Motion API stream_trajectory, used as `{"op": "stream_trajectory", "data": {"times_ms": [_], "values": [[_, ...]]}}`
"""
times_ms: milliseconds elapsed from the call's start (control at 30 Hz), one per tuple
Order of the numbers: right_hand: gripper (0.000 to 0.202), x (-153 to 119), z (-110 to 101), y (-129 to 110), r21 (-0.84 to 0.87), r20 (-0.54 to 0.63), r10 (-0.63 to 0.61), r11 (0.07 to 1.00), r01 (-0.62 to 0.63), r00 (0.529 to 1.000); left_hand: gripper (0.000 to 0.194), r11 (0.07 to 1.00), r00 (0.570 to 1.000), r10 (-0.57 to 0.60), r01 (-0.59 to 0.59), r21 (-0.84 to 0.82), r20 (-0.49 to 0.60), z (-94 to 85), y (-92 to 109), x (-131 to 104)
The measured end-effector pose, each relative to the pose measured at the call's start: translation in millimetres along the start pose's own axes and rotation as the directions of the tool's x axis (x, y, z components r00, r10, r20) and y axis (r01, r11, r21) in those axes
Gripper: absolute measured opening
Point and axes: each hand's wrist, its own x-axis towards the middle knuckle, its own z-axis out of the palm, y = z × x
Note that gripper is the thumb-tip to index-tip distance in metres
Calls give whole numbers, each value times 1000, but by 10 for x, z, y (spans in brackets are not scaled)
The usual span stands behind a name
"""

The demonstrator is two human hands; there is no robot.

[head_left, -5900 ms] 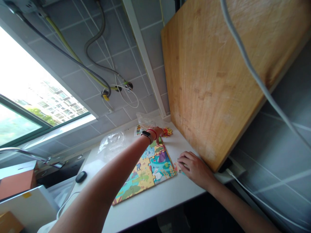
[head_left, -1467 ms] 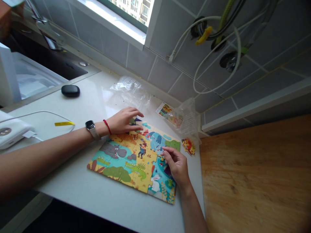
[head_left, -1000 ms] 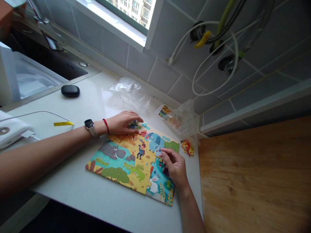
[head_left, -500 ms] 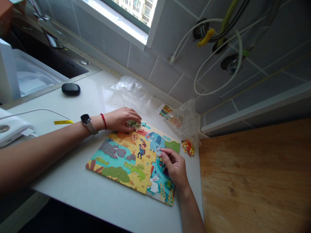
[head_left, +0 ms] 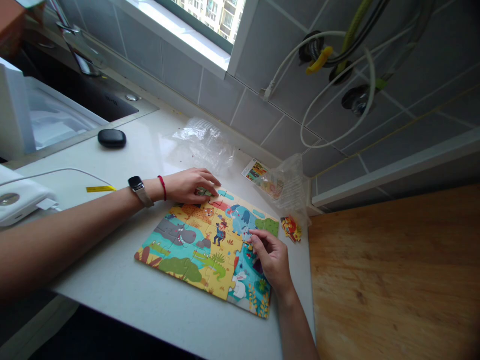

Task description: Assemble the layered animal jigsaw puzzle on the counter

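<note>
A jigsaw puzzle with a cartoon animal scene lies on the white counter, most of its pieces joined. My left hand rests on its upper left corner, thumb and fingers apart, covering part of the pieces there. Over the right part of the puzzle, my right hand is closed, thumb and index finger pinched at a puzzle piece below the blue elephant. That piece is mostly hidden by the fingertips. Right of the puzzle, a small pile of loose puzzle pieces lies beside a clear plastic bag.
Crumpled clear plastic and a small picture card lie towards the tiled wall. A black oval case sits near the sink. At left is a white device with a cable. A wooden surface adjoins at right.
The whole view has shifted slightly. Both hands keep nearly the same places on the puzzle, the right still pinching near the elephant.
</note>
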Motion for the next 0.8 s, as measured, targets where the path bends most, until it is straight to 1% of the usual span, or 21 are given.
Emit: {"op": "stream_trajectory", "data": {"times_ms": [133, 233, 433, 533, 800], "values": [[30, 2, 5, -17, 0, 1, -6, 1000, 6, 1000, 24, 1000, 1000, 2, -2, -8, -8, 0, -12, -5], [31, 1, 5, -17, 1, 6, -9, 1000, 9, 1000, 21, 1000, 1000, -2, 2, -18, -27, 5, -2, -2], [33, -4, 1, 6, 1, 1, -4, 1000, 4, 1000, 20, 999, 999, -10, 12, 32, -34, 23, 33, 7], [32, -8, 2, 8, 3, 9, 6, 1000, -6, 1000, 19, 1000, 998, -13, 14, 9, -54, 23, 47, 12], [33, -10, 4, -23, 9, 33, 16, 1000, -17, 999, 26, 999, 999, -27, 28, 45, -40, 17, 79, 27]]}}
